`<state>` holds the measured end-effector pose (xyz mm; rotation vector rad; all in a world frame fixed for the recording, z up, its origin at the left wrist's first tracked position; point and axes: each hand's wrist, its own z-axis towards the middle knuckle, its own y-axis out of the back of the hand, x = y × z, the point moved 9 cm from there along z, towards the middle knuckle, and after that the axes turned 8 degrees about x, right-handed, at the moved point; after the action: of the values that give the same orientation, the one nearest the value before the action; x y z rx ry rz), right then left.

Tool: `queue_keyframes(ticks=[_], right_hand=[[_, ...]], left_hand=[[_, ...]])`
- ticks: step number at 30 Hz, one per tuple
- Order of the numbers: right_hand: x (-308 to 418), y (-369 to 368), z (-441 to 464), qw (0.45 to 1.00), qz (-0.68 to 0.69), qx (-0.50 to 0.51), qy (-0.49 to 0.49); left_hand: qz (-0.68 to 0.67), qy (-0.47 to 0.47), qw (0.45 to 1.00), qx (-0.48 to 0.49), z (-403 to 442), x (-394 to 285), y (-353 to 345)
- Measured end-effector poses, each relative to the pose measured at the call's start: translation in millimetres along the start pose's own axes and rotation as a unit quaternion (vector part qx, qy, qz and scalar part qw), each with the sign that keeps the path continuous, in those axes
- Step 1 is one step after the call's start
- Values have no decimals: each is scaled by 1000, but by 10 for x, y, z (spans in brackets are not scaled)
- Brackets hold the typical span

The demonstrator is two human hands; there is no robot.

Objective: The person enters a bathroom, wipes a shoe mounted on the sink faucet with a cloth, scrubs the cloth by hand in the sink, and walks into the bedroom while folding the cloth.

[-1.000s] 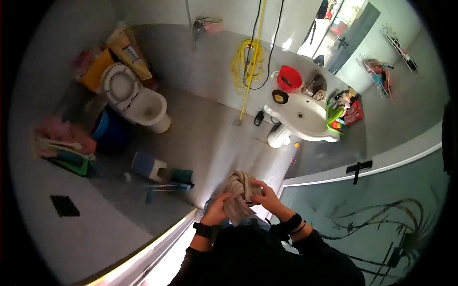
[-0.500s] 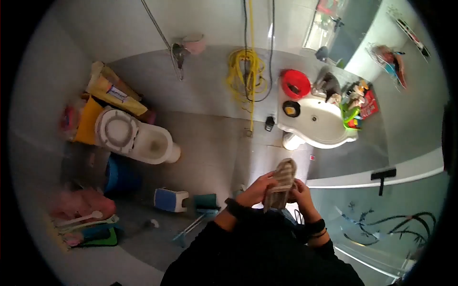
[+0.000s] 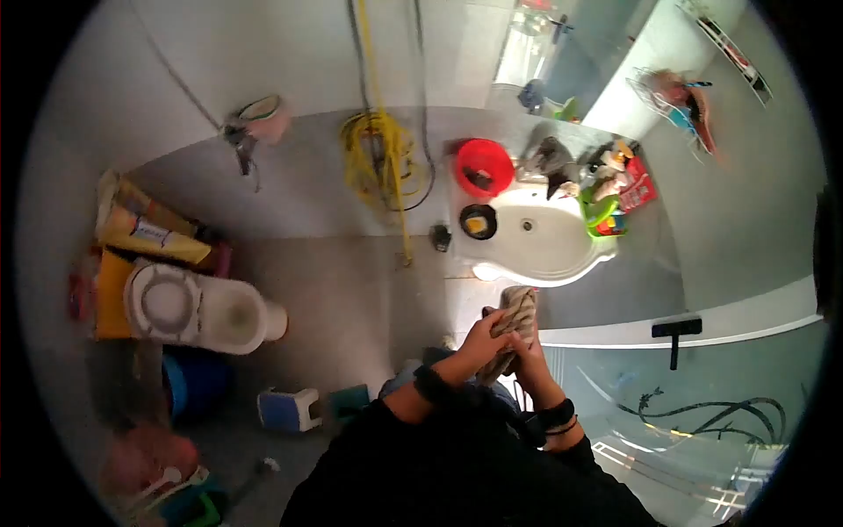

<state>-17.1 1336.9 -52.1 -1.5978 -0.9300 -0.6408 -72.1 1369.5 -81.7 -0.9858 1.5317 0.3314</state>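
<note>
A beige-and-brown striped cloth item [image 3: 520, 309] is held out in front of my body, close to the near edge of the sink. It looks soft and bunched, and I cannot tell its exact kind. My left hand [image 3: 485, 342] grips it from the left side, fingers wrapped over it. My right hand [image 3: 529, 362] is closed on its lower right part, with some fingers hidden. Both hands are close together, with dark bands on the wrists. The white sink [image 3: 562, 250] lies just beyond them.
A red basin [image 3: 505, 154] and a small black bowl [image 3: 479, 221] sit by the sink. At left are a toilet [image 3: 255, 316], a blue bucket [image 3: 198, 382] and a blue-and-white stool [image 3: 288, 411]. A glass panel [image 3: 606, 378] stands at right; a yellow hose [image 3: 360, 158] hangs ahead.
The view has swung right, so the room's fixtures sit further left. My hands have drawn closer together around the striped item, which looks more bunched and narrower than before.
</note>
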Motion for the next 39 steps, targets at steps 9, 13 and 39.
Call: queue_keyframes(ticks=[9, 13, 39], right_hand=[[-19, 589, 222, 989, 89, -90, -77], [-6, 810, 306, 985, 99, -128, -50], [352, 1030, 1102, 932, -221, -287, 24]], left_hand=[[4, 82, 990, 111, 486, 25, -182], [-74, 106, 976, 176, 644, -84, -198], [-206, 203, 944, 161, 1565, -310, 866]])
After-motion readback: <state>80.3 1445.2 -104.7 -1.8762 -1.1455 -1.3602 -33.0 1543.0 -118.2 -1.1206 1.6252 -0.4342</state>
